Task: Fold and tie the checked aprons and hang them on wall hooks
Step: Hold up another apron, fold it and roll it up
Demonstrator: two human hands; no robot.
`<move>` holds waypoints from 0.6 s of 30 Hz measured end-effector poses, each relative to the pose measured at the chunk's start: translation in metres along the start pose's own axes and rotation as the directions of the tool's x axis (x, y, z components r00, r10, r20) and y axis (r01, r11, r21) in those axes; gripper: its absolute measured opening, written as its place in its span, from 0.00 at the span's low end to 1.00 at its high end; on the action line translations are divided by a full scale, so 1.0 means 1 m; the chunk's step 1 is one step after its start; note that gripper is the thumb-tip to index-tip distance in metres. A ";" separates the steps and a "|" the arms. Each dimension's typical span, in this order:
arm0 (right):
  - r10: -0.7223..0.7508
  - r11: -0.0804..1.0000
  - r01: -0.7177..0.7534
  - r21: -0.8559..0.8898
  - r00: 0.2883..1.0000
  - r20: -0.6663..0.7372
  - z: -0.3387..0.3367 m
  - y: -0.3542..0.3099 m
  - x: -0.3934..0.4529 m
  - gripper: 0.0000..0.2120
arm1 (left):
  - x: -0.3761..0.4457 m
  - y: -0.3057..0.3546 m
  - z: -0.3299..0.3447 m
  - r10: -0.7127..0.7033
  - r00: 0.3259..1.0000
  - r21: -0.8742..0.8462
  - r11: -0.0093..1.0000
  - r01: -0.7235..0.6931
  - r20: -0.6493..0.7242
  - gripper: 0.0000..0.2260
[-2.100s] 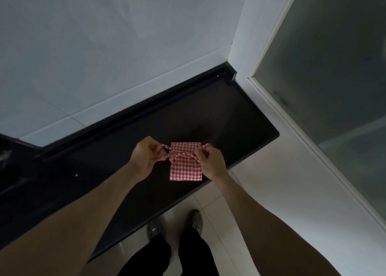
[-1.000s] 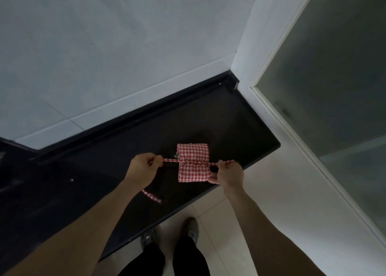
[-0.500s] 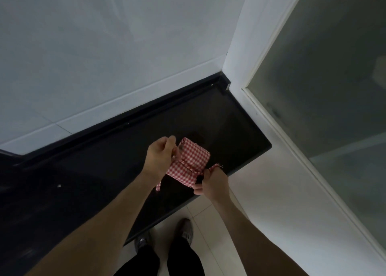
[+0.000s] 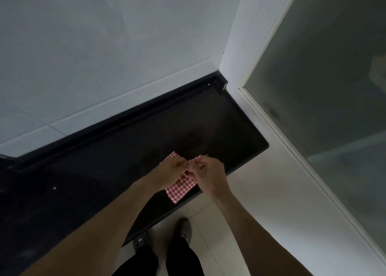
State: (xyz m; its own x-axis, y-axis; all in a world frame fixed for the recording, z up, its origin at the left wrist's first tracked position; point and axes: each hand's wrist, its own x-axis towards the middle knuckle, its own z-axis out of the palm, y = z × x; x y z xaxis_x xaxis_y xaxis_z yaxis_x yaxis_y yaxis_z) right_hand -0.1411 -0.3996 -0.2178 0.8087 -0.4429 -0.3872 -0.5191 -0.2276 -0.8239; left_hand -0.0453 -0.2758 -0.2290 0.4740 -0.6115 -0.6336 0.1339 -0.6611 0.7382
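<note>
head view: tying is the step in hand. left hand (image 4: 172, 174) and right hand (image 4: 210, 176) meet over the folded apron (image 4: 180, 189), a soft red-and-white checked square near the front edge of the glossy black surface (image 4: 104, 171). both sets of fingers pinch the thin strings. next, likely, cinch the knot snug, then find a hook; none shows.

Both bare forearms reach forward and converge, the left from the lower left, the right from the lower right. The left hand (image 4: 171, 173) and right hand (image 4: 210, 175) meet knuckle to knuckle, fingers curled inward, each pinching at the fingertips. Both wrists are bent slightly downward.
</note>
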 end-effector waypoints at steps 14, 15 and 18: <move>0.040 0.960 -0.083 0.267 0.986 0.162 -0.007 0.011 0.003 0.09 | 0.004 0.000 -0.001 -0.093 0.992 -0.270 0.956 0.112 0.082 0.09; 0.000 0.972 -0.035 0.231 0.989 0.149 -0.008 0.013 0.002 0.09 | 0.004 -0.002 -0.001 -0.094 0.993 -0.285 0.952 0.113 0.078 0.08; -0.083 0.990 0.065 0.122 0.986 0.145 -0.008 0.017 0.002 0.05 | 0.001 -0.007 -0.001 -0.064 0.994 -0.265 0.960 0.086 0.093 0.12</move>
State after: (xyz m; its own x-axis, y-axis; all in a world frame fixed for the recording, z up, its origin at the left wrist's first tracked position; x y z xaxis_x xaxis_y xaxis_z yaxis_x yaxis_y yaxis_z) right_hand -0.1506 -0.4114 -0.2291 0.8803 -0.2924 -0.3736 -0.4277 -0.1482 -0.8917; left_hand -0.0442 -0.2716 -0.2345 0.3816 -0.6060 -0.6980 0.4002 -0.5724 0.7157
